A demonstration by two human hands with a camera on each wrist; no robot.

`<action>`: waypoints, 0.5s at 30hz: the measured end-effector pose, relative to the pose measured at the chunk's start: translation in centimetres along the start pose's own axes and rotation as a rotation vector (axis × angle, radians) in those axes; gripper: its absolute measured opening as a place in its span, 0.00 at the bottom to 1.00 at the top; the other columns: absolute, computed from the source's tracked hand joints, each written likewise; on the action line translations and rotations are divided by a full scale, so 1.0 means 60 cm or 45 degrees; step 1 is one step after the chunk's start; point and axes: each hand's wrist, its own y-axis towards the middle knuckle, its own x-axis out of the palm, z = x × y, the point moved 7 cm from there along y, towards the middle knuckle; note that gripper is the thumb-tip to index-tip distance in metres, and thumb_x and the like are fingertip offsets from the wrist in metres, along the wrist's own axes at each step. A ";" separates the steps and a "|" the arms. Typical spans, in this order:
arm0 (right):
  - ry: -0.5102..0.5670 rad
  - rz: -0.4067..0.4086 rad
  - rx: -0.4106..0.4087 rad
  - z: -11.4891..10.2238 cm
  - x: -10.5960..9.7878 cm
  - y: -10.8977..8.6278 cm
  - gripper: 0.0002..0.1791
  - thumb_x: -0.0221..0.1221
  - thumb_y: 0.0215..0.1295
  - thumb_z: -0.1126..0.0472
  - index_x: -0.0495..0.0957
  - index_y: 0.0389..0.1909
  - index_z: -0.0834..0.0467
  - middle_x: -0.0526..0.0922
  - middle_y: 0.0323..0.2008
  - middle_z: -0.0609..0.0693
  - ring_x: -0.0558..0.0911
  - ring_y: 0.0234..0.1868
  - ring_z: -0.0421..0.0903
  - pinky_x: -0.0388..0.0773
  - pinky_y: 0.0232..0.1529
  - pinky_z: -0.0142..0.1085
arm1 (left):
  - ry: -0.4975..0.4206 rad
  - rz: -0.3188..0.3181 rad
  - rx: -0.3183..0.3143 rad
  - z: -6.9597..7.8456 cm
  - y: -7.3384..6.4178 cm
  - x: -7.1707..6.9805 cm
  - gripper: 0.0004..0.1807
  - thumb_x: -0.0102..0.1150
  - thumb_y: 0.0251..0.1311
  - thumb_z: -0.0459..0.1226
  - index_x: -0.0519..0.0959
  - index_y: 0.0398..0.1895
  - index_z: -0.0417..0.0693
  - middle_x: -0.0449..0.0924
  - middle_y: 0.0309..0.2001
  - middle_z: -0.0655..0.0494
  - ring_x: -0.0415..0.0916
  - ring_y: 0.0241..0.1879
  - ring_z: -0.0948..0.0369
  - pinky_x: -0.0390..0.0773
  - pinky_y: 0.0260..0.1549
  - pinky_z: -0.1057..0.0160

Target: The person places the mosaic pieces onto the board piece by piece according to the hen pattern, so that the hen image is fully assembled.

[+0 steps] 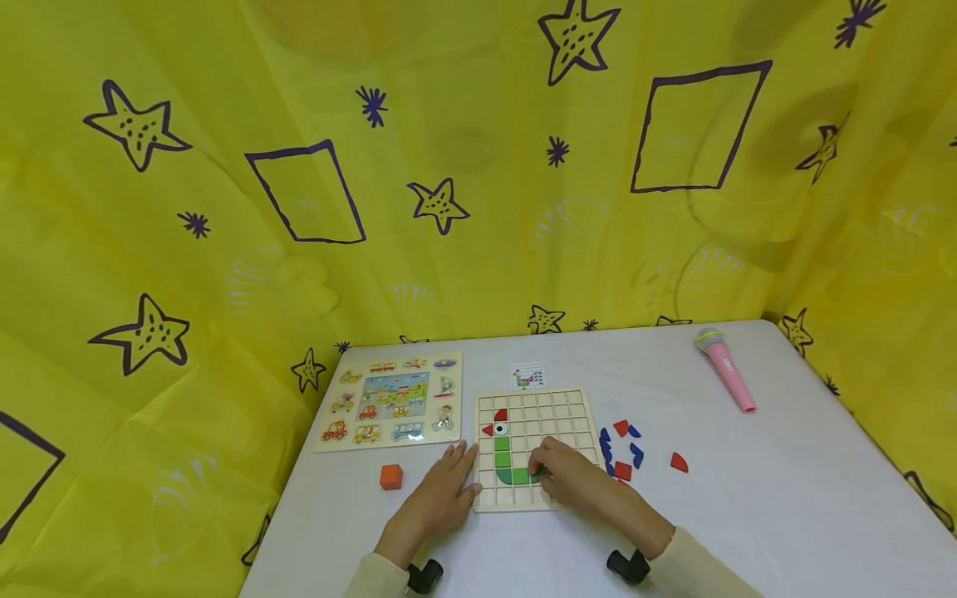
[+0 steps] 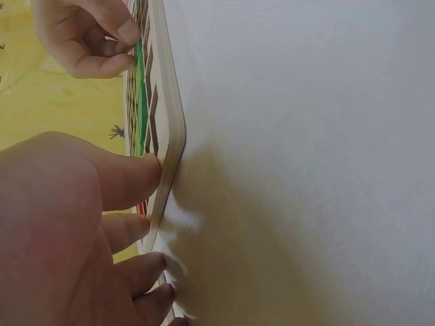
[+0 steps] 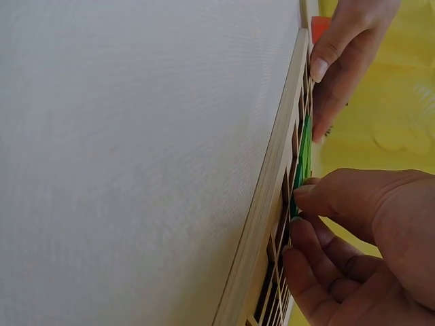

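Observation:
A wooden grid board (image 1: 568, 415) lies on the table with tiles forming a bird-like figure: a red quarter-round (image 1: 501, 414), a red triangle (image 1: 488, 430), an eye tile (image 1: 501, 429), green squares (image 1: 503, 458) and a dark green curved tile (image 1: 504, 476). My left hand (image 1: 443, 492) rests along the board's left edge, fingers straight, thumb at the near corner. Over the lower row, my right hand (image 1: 564, 472) pinches another dark green tile (image 3: 295, 207) between thumb and fingertips, in line with the green squares. The fingers hide most of that tile.
Blue and red tiles (image 1: 623, 471) lie scattered right of the board, one red quarter-round (image 1: 679, 462) farther out. Behind the board is a small picture card (image 1: 527, 376). A vehicle puzzle (image 1: 346, 423) and an orange cube (image 1: 391, 477) sit left; a pink microphone (image 1: 731, 375) lies back right.

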 end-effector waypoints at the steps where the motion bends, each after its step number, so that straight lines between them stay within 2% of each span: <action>1: 0.003 0.000 0.000 0.001 0.000 0.001 0.09 0.64 0.66 0.74 0.85 0.41 0.57 0.75 0.39 0.45 0.75 0.42 0.44 0.78 0.43 0.36 | 0.000 0.000 0.000 0.000 0.000 0.000 0.37 0.55 0.77 0.46 0.59 0.84 0.46 0.54 0.84 0.43 0.49 0.83 0.42 0.57 0.78 0.36; 5: 0.008 -0.005 0.008 0.001 -0.002 0.001 0.09 0.65 0.66 0.72 0.85 0.42 0.57 0.75 0.40 0.45 0.75 0.42 0.44 0.77 0.41 0.35 | -0.003 -0.004 -0.001 -0.001 0.002 0.001 0.37 0.55 0.77 0.46 0.59 0.84 0.46 0.54 0.84 0.43 0.49 0.83 0.41 0.57 0.78 0.36; 9: -0.013 0.000 0.038 0.007 -0.010 0.000 0.08 0.66 0.67 0.69 0.85 0.44 0.56 0.75 0.42 0.44 0.76 0.42 0.43 0.79 0.44 0.36 | -0.003 -0.012 -0.001 -0.002 0.003 0.004 0.37 0.54 0.78 0.46 0.58 0.84 0.46 0.53 0.84 0.43 0.48 0.84 0.42 0.56 0.79 0.37; 15: -0.044 0.096 0.146 0.045 -0.059 -0.003 0.06 0.66 0.70 0.65 0.84 0.45 0.56 0.78 0.44 0.47 0.77 0.43 0.44 0.83 0.50 0.44 | -0.004 -0.006 -0.001 -0.001 0.002 0.003 0.36 0.55 0.78 0.46 0.59 0.84 0.46 0.54 0.84 0.43 0.49 0.83 0.41 0.57 0.78 0.37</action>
